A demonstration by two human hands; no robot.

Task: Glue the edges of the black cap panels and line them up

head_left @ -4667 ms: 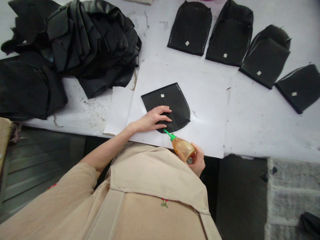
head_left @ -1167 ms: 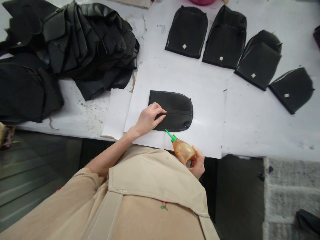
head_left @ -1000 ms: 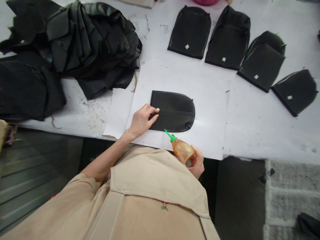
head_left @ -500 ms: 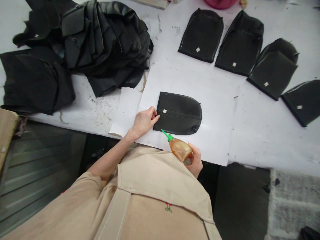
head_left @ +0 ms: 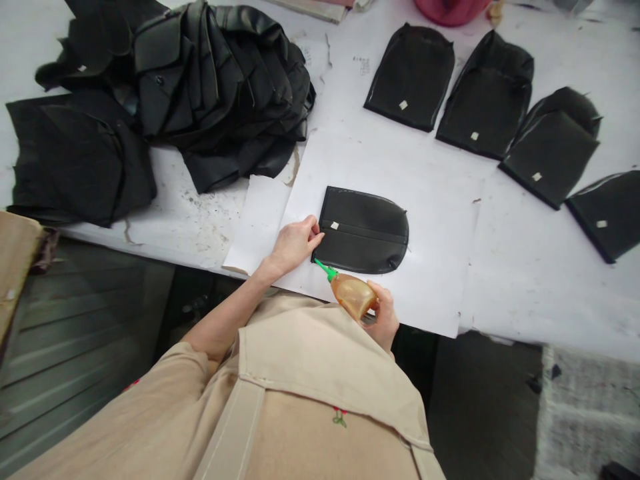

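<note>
A black pouch-like piece (head_left: 367, 233) with a small white tag lies flat on white paper (head_left: 435, 280), its straight edge to the left. My left hand (head_left: 297, 245) has its fingers closed on that straight edge. In my right hand (head_left: 384, 317) is a squeeze bottle (head_left: 354, 295) of amber liquid, held on its side. Its green nozzle points up and left, with the tip at the lower left corner of the black piece, just below my left fingers.
A heap of black pieces (head_left: 225, 87) lies at the back left, with more black fabric (head_left: 80, 157) beside it. Several tagged black pieces (head_left: 410, 77) form a row at the right. A pink container (head_left: 450, 8) stands at the back edge of view.
My right hand has moved the bottle left, bringing the nozzle tip to the piece's lower left corner. My left hand still holds the edge. The whole view has shifted slightly.
</note>
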